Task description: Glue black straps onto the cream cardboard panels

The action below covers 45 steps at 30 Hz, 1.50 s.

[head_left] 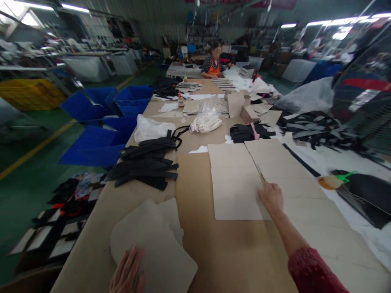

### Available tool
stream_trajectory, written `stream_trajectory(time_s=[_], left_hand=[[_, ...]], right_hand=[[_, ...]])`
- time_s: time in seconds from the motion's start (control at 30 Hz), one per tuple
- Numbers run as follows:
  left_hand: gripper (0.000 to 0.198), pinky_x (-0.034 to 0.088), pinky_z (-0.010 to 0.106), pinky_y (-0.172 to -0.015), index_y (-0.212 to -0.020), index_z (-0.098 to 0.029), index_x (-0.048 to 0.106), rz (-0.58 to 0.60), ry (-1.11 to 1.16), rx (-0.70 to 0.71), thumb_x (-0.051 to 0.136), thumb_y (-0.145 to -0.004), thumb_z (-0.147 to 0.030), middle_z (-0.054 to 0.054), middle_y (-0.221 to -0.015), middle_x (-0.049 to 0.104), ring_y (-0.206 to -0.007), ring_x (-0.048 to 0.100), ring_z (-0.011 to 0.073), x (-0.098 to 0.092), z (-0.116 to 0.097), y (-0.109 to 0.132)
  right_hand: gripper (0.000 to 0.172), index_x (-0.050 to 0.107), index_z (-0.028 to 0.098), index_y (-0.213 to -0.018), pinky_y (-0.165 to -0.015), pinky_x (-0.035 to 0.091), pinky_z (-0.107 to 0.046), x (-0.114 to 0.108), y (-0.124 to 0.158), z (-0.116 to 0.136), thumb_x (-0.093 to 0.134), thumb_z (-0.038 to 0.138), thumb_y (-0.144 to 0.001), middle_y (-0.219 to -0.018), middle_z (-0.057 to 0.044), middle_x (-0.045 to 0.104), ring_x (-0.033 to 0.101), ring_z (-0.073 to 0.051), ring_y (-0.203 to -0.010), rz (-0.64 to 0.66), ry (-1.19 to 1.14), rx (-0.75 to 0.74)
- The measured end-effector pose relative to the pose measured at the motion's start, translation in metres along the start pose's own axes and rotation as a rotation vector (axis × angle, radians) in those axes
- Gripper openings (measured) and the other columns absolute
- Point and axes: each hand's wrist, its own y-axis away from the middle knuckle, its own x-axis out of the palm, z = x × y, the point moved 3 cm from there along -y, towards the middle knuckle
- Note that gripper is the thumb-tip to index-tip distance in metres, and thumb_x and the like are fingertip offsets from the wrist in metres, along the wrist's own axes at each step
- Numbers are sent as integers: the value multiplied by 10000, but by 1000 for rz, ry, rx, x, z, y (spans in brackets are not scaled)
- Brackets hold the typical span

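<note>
My right hand (272, 199) is closed round a thin, pen-like tool (261, 176) with a yellowish shaft; its exact kind is too small to tell. The tool points away from me along the line between a grey-beige cardboard panel (233, 183) and a larger cardboard sheet (301, 191) on the right. At the lower left, my left hand (128, 270) rests with fingers stretched out on loose cardboard pieces (152, 240) with rounded corners. These pieces overlap one another on the brown tabletop (210, 248).
Bundles of black strips (146, 160) lie on the left, another black bundle (250, 132) beyond the panel. An orange bottle (330, 182) with a green nozzle lies at right. Blue bins (94, 142) stand left of the table. A person (214, 63) in an orange apron is at the far end.
</note>
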Motion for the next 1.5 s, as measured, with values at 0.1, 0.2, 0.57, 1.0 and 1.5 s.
stream_trajectory(time_s=[0.1,0.2,0.57,1.0,1.5], left_hand=[[666,411,550,-1110,-1534,-321,245,56,-8,-34,464,-915,-212,60,-1541,417,-1459,304,301,-11,-14,-2],[626,393,548,-1119,-1517,-286,287,85,-21,-69,459,-923,-191,81,-1536,422,-1475,267,293,-16,-21,-4],[585,372,542,-1124,-1496,-276,333,113,17,-126,438,-929,-173,74,-1548,401,-1487,234,293,-21,-29,-4],[678,327,566,-1154,-1547,-350,187,48,45,-63,469,-933,-297,44,-1591,329,-1481,246,314,-15,-19,-6],[660,339,620,-1138,-1544,-362,187,54,35,4,415,-936,-246,26,-1588,333,-1457,295,332,-6,-10,-9]], right_hand=[[469,622,122,-1187,-1025,369,-515,21,53,41,498,380,-814,-1239,-228,582,490,-348,-1202,50,-62,-139],[406,650,186,-1128,-947,474,-457,55,144,98,494,421,-837,-1116,-144,658,590,-284,-1066,308,-293,-368],[277,656,265,-1096,-853,536,-423,50,334,172,504,399,-906,-1086,-105,640,635,-281,-981,420,-388,-290],[370,584,227,-822,-556,457,-269,24,238,127,492,586,-818,-675,15,590,536,-168,-614,277,-768,254],[394,735,170,-1041,-897,484,-357,-6,53,-58,503,376,-798,-1014,-102,753,668,-257,-982,161,-225,209]])
